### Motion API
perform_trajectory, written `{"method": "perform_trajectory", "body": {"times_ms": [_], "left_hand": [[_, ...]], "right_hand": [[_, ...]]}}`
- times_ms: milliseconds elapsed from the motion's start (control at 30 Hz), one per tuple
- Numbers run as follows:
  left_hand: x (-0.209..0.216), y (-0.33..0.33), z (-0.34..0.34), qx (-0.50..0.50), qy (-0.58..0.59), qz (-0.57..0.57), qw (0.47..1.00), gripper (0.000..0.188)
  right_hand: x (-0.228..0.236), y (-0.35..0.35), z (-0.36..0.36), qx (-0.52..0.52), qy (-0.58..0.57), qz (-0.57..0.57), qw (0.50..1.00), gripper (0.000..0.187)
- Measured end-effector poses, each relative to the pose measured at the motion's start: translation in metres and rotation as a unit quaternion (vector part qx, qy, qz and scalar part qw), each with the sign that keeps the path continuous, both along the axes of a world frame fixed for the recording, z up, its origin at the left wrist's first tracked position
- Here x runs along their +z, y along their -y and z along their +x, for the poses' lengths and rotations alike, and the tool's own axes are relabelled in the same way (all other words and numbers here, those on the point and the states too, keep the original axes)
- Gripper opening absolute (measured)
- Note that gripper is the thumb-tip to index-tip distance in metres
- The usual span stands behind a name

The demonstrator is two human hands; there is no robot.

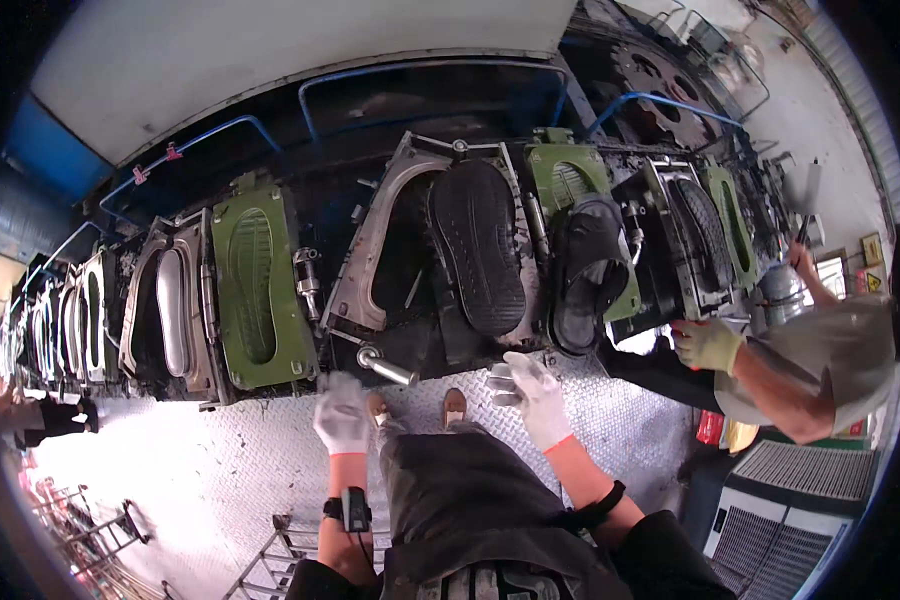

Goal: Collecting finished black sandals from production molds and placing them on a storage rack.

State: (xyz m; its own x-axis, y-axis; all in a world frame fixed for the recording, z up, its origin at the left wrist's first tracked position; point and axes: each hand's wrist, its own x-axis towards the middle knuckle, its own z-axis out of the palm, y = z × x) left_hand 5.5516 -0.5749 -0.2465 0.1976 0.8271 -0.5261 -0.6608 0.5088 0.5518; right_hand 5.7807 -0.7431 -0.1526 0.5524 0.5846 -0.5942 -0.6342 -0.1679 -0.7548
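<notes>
Head view shows my right hand (530, 393), fingers apart, and my left hand (342, 415), too blurred to tell, below the black sole (478, 248) on an open metal mould (362, 275), a handle (394, 372) jutting between them, a black sandal (582, 280) and co-worker's gloved hand (707, 345) rightward.

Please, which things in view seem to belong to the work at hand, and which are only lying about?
Likely part of the work:
open metal mould
black sole
metal rod beside left hand

Apparently just nearby:
vented grey unit
red item

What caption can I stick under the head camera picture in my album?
White-gloved left hand and right hand near a green mould, a black sole and a black sandal.
</notes>
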Motion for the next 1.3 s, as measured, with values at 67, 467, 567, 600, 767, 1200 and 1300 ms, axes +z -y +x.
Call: {"method": "perform_trajectory", "body": {"times_ms": [67,467,567,600,767,1200,1300], "left_hand": [[-0.086,0.023,-0.044,-0.103,0.196,-0.090,0.971,0.032],[-0.062,-0.045,0.206,0.003,-0.314,0.229,0.921,0.042],[-0.059,-0.071,0.221,0.029,-0.360,0.328,0.873,0.047],[-0.062,-0.071,0.221,-0.071,-0.234,0.298,0.923,0.051],[-0.124,-0.022,0.209,-0.335,0.072,0.101,0.934,0.057],[-0.112,0.035,0.098,-0.373,0.123,-0.080,0.916,0.061],[-0.108,0.046,0.082,-0.372,0.133,-0.104,0.913,0.062]], "right_hand": [[0.010,-0.025,-0.005,0.042,0.014,0.014,0.999,0.034],[-0.025,-0.086,0.059,0.195,0.709,-0.075,0.673,0.065],[-0.022,-0.089,0.054,0.217,0.695,-0.079,0.681,0.080],[-0.019,-0.091,0.054,0.236,0.695,-0.095,0.672,0.085],[-0.023,-0.105,0.050,0.258,0.705,-0.156,0.642,0.088],[0.043,-0.148,0.081,0.224,0.678,-0.107,0.692,0.075],[0.067,-0.142,0.112,0.110,0.704,-0.042,0.700,0.058]]}}
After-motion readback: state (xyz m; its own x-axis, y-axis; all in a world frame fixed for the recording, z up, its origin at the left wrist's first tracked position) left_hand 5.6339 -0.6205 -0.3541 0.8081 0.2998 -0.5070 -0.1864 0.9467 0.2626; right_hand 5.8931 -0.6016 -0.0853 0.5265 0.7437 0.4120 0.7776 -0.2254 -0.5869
